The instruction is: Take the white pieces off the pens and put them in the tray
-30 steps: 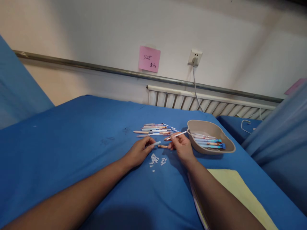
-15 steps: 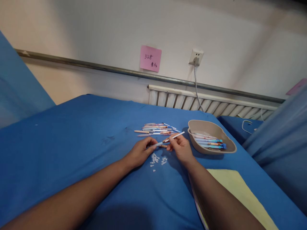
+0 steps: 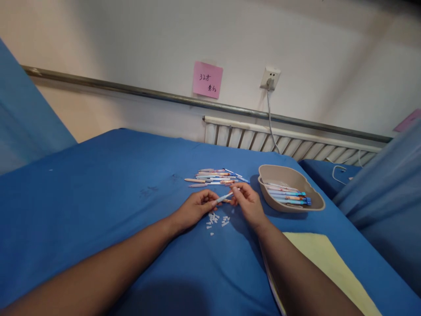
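On the blue bench (image 3: 108, 197), the left hand (image 3: 194, 208) and the right hand (image 3: 248, 202) both pinch one thin white pen (image 3: 224, 197) between them, just above little white bits (image 3: 217, 219), with a pile of pens (image 3: 215, 177) just beyond and a tan tray (image 3: 279, 172) of pens to the right.

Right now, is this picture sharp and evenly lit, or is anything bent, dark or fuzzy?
Head view: soft, even light, no glare; a faint shadow lies on the blue cloth under the arms. Head view: the wall rail bows from the wide lens, and the top right corner darkens. Head view: the pen held between left hand and right hand looks small and slightly soft.
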Available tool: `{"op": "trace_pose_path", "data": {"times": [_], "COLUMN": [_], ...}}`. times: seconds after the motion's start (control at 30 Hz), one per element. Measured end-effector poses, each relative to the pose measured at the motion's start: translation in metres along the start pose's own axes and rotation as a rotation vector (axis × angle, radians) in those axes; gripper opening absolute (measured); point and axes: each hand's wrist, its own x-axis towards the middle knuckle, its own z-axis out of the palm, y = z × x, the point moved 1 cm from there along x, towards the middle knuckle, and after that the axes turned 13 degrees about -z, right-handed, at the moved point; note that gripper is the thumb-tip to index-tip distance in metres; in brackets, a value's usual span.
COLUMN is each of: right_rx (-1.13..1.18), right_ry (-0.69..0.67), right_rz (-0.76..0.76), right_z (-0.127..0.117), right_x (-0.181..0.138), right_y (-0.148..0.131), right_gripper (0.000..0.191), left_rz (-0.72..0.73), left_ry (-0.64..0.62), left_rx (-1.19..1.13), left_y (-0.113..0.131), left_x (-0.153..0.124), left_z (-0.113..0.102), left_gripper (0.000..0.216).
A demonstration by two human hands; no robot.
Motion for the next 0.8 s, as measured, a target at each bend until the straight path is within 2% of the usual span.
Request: {"op": "trace_pose_path", "data": {"times": [0.1,0.17,0.53,0.63,0.8], "right_rx": [0.012,0.020,0.081,0.075,-0.051], "right_ry": [0.098,0.109,-0.023,0.064,0.319], "right_rz": [-0.046,-0.040,-0.002,-0.014,-0.142], "right_z": [-0.004,-0.005,-0.001,-0.007,-0.025], "right_x": [0.003,0.003,0.002,0.003,0.007], "right_y": [-0.004,-0.004,-0.003,-0.005,-0.012], "right_gripper": [0.024,0.025,0.024,0.026,0.030], "left_rz": [-0.017,-0.029,-0.094,-0.087,-0.082], "left_ry": [-0.009,-0.018,-0.149,-0.148,-0.086], "left_rx": [-0.032,-0.050,-0.061,-0.102,-0.191], "left_y": [0.001,0.001,0.007,0.007,0.002], "left_x": [0.000,0.000,-0.009,-0.007,0.002], "left_z": [0.000,0.000,0.004,0.002,-0.007], "left_gripper": [0.023,0.024,0.027,0.026,0.027]}}
